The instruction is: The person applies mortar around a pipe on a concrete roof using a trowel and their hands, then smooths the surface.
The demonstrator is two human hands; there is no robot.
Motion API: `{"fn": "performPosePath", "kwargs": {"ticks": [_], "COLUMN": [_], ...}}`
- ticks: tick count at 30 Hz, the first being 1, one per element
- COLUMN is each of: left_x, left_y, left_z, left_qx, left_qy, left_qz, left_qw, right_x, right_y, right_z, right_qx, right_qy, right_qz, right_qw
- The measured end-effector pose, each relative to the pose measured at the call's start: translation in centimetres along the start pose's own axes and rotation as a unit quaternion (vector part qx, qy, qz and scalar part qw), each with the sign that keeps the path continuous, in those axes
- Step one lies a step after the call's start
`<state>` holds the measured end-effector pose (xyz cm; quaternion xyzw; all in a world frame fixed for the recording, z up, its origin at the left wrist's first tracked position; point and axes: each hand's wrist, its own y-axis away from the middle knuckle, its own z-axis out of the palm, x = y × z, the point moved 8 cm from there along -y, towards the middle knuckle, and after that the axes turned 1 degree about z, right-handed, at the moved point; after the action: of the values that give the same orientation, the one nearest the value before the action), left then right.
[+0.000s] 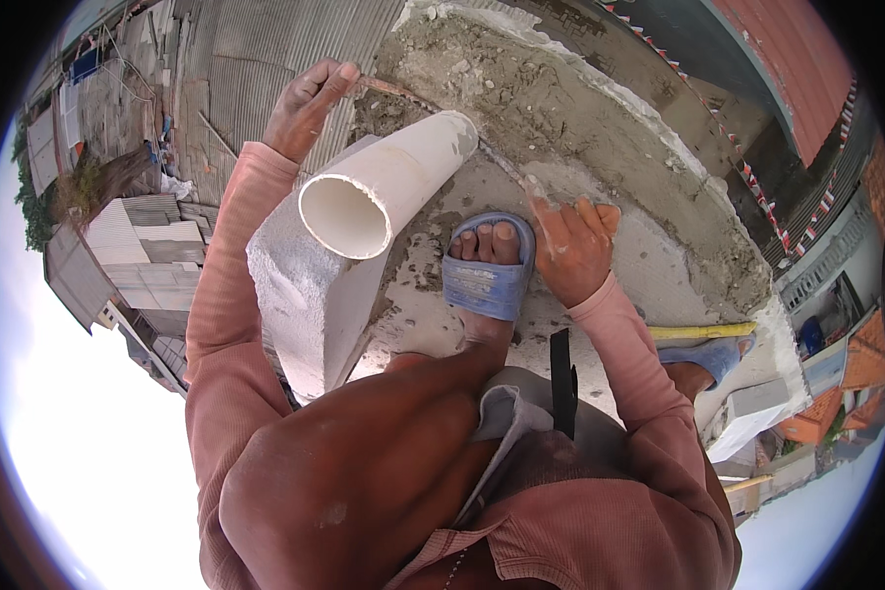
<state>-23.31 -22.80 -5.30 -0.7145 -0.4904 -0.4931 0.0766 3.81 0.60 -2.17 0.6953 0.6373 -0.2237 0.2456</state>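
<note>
My left hand is closed, pinching one end of a thin, rusty-looking rod between thumb and fingers. The rod slants down to the right, its middle hidden by a white plastic pipe. At its other end my right hand is closed on it, fingers curled and the index finger along it. The pipe's open end faces up toward me. Beside the pipe stands a pale, rough-faced concrete block. Beyond the pipe, wet grey mortar is spread along a curved-looking ledge.
My foot in a blue sandal rests between the block and my right hand. At right are another blue sandal, a yellow strip and a white block. Corrugated roofs and a bunting string lie past the ledge, far below.
</note>
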Motion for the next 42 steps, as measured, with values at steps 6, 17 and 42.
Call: {"fn": "performPosePath", "kwargs": {"ticks": [6,17,42], "left_x": [-3.8,-3.3,-2.0], "left_y": [-2.1,-0.2,1.8], "left_z": [-2.7,-1.8,0.3], "left_qx": [0.044,0.044,-0.036], "left_qy": [0.114,0.077,0.061], "left_qz": [-0.101,-0.037,-0.097], "left_qw": [0.987,0.995,0.993], "right_x": [-1.8,-1.6,-0.4], "right_y": [-3.7,-3.6,-0.4], "right_z": [1.8,1.2,-0.2], "right_qx": [0.03,0.055,0.05], "right_qy": [-0.045,-0.031,-0.068], "right_qz": [-0.018,-0.045,-0.016], "right_qw": [0.998,0.997,0.996]}}
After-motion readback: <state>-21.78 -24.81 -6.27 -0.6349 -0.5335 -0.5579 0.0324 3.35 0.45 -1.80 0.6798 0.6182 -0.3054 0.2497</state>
